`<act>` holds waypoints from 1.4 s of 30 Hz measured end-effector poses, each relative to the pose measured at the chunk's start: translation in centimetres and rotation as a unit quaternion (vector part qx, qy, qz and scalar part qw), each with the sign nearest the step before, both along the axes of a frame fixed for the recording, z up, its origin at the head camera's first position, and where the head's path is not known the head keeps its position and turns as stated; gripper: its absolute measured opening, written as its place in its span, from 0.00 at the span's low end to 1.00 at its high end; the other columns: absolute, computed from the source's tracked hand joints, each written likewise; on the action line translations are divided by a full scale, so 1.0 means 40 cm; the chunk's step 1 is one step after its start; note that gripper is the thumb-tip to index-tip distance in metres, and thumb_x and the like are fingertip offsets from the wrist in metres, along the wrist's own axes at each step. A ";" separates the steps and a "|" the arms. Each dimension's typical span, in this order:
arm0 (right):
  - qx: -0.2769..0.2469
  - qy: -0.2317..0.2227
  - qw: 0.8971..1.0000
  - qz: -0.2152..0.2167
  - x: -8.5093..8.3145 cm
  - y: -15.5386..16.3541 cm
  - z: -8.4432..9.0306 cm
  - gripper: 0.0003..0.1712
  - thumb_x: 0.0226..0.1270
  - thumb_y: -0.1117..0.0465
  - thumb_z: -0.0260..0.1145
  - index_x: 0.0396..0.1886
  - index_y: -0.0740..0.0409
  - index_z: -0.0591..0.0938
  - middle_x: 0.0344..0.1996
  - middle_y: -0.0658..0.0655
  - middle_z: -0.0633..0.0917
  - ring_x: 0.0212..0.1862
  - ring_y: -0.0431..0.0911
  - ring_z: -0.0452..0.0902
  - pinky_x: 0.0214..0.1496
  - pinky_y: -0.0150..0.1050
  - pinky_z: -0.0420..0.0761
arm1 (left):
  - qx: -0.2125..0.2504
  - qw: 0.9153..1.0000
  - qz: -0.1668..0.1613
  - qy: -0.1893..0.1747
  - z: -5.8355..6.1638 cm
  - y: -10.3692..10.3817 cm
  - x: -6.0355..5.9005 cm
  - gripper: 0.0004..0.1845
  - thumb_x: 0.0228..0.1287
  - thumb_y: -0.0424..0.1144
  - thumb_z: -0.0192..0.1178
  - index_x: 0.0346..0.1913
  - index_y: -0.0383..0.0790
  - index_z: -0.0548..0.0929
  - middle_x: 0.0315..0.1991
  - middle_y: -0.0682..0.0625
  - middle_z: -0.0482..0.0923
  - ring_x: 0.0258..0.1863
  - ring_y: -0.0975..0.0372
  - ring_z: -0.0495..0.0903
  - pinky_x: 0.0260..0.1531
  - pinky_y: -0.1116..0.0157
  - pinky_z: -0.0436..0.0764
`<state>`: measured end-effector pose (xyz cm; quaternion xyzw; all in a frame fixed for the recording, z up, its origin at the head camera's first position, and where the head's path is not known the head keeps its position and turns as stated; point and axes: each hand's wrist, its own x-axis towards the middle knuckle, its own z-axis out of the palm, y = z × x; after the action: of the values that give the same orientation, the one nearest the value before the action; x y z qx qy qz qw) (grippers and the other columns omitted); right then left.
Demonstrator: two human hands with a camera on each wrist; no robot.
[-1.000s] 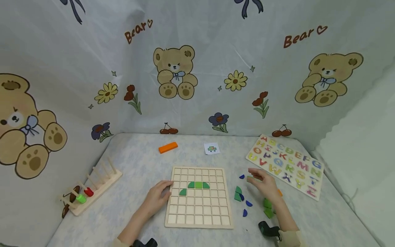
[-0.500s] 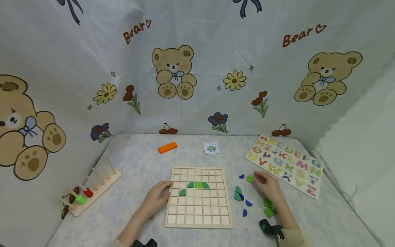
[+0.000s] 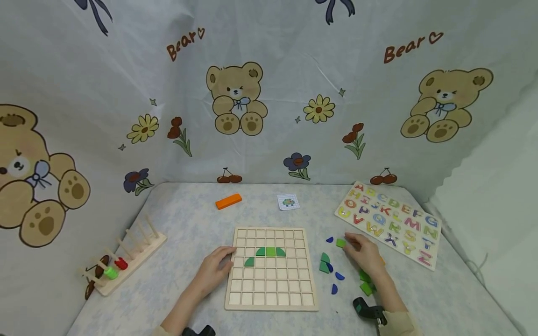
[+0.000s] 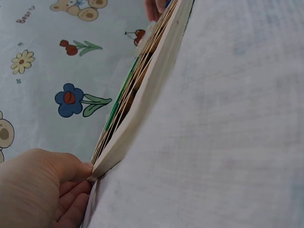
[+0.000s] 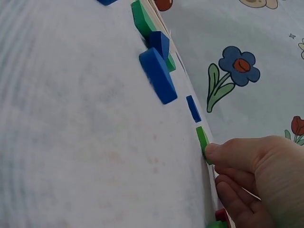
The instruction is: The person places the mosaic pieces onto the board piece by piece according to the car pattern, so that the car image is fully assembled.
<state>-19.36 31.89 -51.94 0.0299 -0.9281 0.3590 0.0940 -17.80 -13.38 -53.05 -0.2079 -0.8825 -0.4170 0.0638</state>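
Note:
A wooden grid board (image 3: 271,309) lies in the middle of the table. Dark green quarter-circle tiles (image 3: 249,262) and a light green square tile (image 3: 271,252) sit in its cells. My left hand (image 3: 215,268) holds the board's left edge; in the left wrist view the thumb (image 4: 78,168) presses on the rim, with the other fingers below it. To the right of the board, my right hand (image 3: 364,254) pinches a light green square tile (image 3: 341,242) by its right side, close over the table. The right wrist view has the thumb on that green tile (image 5: 203,140).
Blue half-round tiles (image 3: 339,276) and dark green tiles (image 3: 325,262) lie between board and right hand. More light green squares (image 3: 365,288) are under the right forearm. Around them are an alphabet board (image 3: 391,224), a picture card (image 3: 288,202), an orange block (image 3: 229,201) and a peg rack (image 3: 134,263).
My right hand has drawn slightly to the right, and the light green square at its fingertips has come into plain sight. The left hand stays at the board's edge.

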 end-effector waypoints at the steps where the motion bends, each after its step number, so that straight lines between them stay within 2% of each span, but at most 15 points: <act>1: 0.004 0.003 1.000 0.003 -0.001 0.000 0.000 0.23 0.63 0.64 0.66 0.57 0.67 0.76 0.51 0.64 0.79 0.53 0.58 0.75 0.53 0.51 0.76 | 0.000 1.000 0.000 0.001 -0.001 0.000 -0.001 0.21 0.64 0.32 0.61 0.60 0.37 0.76 0.58 0.47 0.74 0.59 0.56 0.71 0.56 0.54 0.71; 13: 0.026 0.019 0.999 0.023 -0.002 -0.003 -0.002 0.19 0.60 0.67 0.68 0.52 0.65 0.79 0.46 0.61 0.81 0.48 0.55 0.77 0.48 0.49 0.78 | 0.000 1.000 0.007 0.003 -0.002 0.002 0.001 0.21 0.63 0.32 0.61 0.59 0.38 0.77 0.57 0.47 0.74 0.59 0.56 0.71 0.56 0.54 0.71; 25: 0.029 0.027 0.999 0.032 0.000 0.005 -0.001 0.19 0.59 0.69 0.67 0.51 0.65 0.79 0.45 0.60 0.81 0.47 0.54 0.77 0.48 0.50 0.78 | 0.003 1.000 0.007 -0.003 -0.001 0.001 0.001 0.21 0.63 0.31 0.61 0.59 0.37 0.77 0.57 0.48 0.74 0.59 0.57 0.71 0.57 0.54 0.71; 34: -0.004 0.005 1.000 -0.006 0.006 0.004 0.011 0.19 0.62 0.66 0.65 0.53 0.65 0.78 0.48 0.62 0.80 0.51 0.56 0.75 0.52 0.52 0.75 | -0.001 1.000 0.003 0.007 -0.001 0.001 -0.001 0.21 0.63 0.32 0.61 0.60 0.38 0.76 0.57 0.48 0.74 0.59 0.57 0.71 0.56 0.54 0.71; 38: -0.022 0.013 1.000 -0.010 0.008 0.005 0.027 0.19 0.63 0.66 0.64 0.54 0.65 0.77 0.49 0.62 0.79 0.51 0.56 0.74 0.52 0.51 0.76 | -0.002 1.000 0.004 0.009 -0.001 0.001 0.000 0.21 0.63 0.32 0.61 0.60 0.38 0.76 0.57 0.48 0.74 0.59 0.56 0.71 0.56 0.54 0.71; 42: -0.016 0.028 0.999 -0.005 0.008 0.005 0.042 0.18 0.63 0.67 0.64 0.53 0.66 0.77 0.49 0.62 0.80 0.50 0.55 0.75 0.50 0.48 0.77 | -0.007 1.000 0.006 0.005 -0.002 0.001 0.000 0.21 0.64 0.33 0.61 0.59 0.39 0.77 0.57 0.49 0.74 0.59 0.57 0.71 0.56 0.54 0.71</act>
<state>-19.03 32.08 -50.25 0.0339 -0.9195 0.3720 0.1225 -17.79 -13.34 -53.12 -0.2050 -0.8862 -0.4097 0.0693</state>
